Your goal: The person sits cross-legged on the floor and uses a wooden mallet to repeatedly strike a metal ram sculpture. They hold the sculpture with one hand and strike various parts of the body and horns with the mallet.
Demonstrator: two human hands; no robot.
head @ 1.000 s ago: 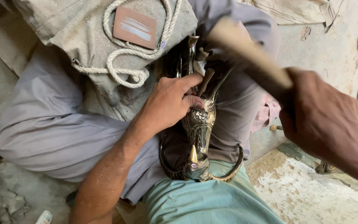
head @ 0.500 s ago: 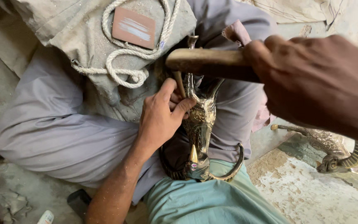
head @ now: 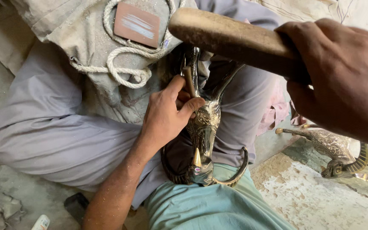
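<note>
On the dusty floor, two brass figures: left hand (head: 167, 115) grips one (head: 203, 127), right hand (head: 341, 76) one mallet (head: 231, 38).

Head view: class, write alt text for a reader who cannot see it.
A left hand pinches a thin punch against a brass animal figure on the lap, while the right hand holds a wooden mallet above. A second brass figure lies on the floor.

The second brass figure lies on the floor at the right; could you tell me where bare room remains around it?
A pale concrete patch lies bare between the teal trouser leg and the second brass figure. The lap is crowded: the left hand pins a punch on the brass figure, and the right hand holds a wooden mallet above.
</note>
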